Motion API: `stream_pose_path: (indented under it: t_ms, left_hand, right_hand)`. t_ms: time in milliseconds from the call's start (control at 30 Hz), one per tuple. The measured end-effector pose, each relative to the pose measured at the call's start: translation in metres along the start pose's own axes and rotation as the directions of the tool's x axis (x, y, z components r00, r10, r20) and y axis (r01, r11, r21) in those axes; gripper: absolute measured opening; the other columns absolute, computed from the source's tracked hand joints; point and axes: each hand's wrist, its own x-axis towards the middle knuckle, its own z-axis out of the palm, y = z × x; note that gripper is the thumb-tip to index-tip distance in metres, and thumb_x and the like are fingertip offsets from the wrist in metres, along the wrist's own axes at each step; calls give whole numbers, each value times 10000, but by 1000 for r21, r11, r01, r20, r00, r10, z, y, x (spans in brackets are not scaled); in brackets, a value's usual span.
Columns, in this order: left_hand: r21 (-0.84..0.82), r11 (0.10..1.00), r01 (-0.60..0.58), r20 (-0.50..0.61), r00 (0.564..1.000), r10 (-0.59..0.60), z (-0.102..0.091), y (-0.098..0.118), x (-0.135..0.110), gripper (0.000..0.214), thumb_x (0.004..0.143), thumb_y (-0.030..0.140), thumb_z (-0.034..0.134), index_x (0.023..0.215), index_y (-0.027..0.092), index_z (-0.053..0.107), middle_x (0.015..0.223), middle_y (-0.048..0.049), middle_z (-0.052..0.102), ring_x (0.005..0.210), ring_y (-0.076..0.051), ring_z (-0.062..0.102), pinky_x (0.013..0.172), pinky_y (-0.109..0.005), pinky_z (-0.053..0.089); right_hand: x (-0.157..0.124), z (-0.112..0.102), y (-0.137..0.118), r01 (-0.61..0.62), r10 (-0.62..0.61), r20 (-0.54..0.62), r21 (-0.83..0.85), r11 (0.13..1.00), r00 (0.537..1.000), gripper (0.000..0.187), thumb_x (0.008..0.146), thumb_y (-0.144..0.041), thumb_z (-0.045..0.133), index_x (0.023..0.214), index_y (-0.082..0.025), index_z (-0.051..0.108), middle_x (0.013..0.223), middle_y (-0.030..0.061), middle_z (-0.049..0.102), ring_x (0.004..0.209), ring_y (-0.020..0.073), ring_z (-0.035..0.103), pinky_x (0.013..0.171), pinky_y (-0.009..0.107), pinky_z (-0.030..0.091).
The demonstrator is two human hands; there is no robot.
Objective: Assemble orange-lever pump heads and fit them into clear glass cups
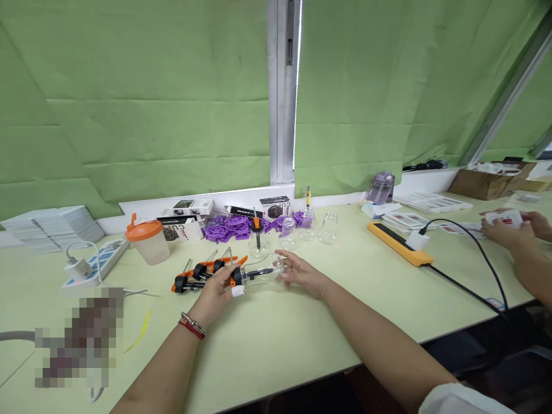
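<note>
My left hand (217, 292) is closed around the black-and-orange pump head of a small clear glass bottle (264, 272) that lies on its side on the pale green table (276, 339). My right hand (301, 273) curls over the bottle's far end and steadies it. A white wrap covers one left fingertip. Several more orange-and-black pump heads (202, 272) lie just left of my left hand. Further back stand several upright clear bottles (307, 227), one with a pump fitted, beside a heap of purple plastic parts (228, 227).
An orange-lidded cup (148, 240) and a white power strip (92, 263) are at the left. A yellow power strip (399, 242) with a black cable lies at the right. Another person's hands (509, 227) handle a card at the far right. Boxes line the windowsill.
</note>
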Motion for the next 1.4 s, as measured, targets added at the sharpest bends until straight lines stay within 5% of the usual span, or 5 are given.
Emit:
stream_pose_path:
  t_ms: [233, 533, 933, 1133, 1400]
  left_hand:
    - [-17, 1000, 18, 3, 1000, -18, 0, 3, -1, 550, 735, 337, 670, 1252, 192, 550, 1236, -119, 547, 1170, -275, 525, 1022, -440, 395]
    - [-18, 1000, 24, -24, 999, -25, 2, 0, 0, 547, 745, 313, 652, 1270, 215, 534, 1230, -98, 542, 1151, -243, 546, 1026, -433, 406]
    - [91, 996, 1, 0, 1000, -1, 0, 3, -1, 527, 776, 366, 636, 1269, 216, 527, 1259, -107, 549, 1202, -255, 508, 1048, -439, 372]
    - [90, 996, 25, -24, 999, -23, -1, 1, 0, 552, 761, 381, 643, 1274, 212, 528, 1264, -110, 552, 1195, -271, 512, 1047, -462, 366]
    - [95, 995, -13, -39, 999, 17, 1, 10, -2, 520, 753, 344, 651, 1249, 219, 561, 1254, -100, 572, 1189, -274, 521, 1037, -446, 386]
  right_hand:
    - [4, 1, 5, -65, 63, -22, -108, 992, 998, 589, 784, -585, 584, 1173, -150, 510, 856, 71, 588, 616, 144, 602, 501, 259, 447]
    - [3, -1, 4, 51, -50, 18, -36, 998, 999, 756, 696, -356, 765, 1351, -352, 387, 1327, 96, 342, 968, 181, 590, 722, 317, 511]
    - [7, 2, 8, -97, 90, -66, -96, 991, 994, 689, 778, -577, 595, 1306, -166, 432, 735, 7, 568, 567, 127, 600, 473, 227, 456]
    - [3, 2, 4, 12, -13, -10, -73, 997, 1000, 798, 738, -425, 716, 1419, -343, 307, 1395, 114, 358, 860, 137, 607, 673, 285, 514]
    - [4, 0, 6, -51, 51, -14, -79, 996, 999, 766, 752, -479, 682, 1413, -289, 345, 1175, 99, 517, 707, 123, 634, 517, 220, 454]
